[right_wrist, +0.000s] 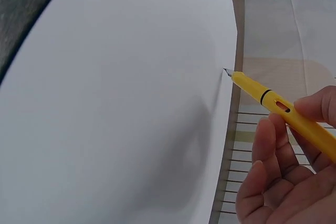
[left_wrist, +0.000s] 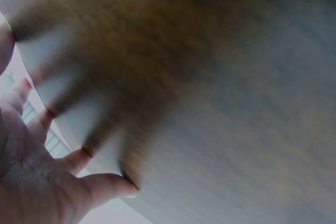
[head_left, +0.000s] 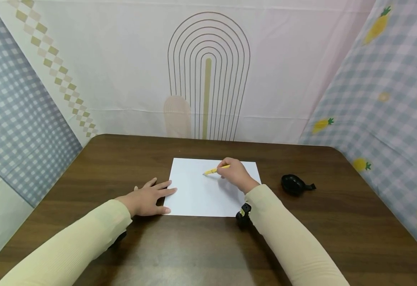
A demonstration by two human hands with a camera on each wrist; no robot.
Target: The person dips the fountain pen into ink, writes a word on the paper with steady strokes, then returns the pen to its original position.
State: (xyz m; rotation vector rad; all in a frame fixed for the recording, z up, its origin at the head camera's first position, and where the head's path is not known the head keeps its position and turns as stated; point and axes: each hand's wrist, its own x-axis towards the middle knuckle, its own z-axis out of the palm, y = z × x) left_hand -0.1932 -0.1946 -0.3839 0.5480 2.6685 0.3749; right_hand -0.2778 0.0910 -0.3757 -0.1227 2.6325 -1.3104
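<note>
A yellow fountain pen is pinched in my right hand, its metal nib right at the surface of a white sheet of paper. In the right wrist view the pen shows a black ring and a small slot in its barrel, with the thumb and fingers around it. No marks show on the sheet. My left hand lies with spread fingers at the paper's left edge, some fingertips on the sheet. From below, the left wrist view shows the same hand with its fingertips touching down.
A small black object with a rounded body and short tail lies right of the paper on the brown wooden table. Behind the table hangs a pale cloth with arch lines. Checked cloths flank it.
</note>
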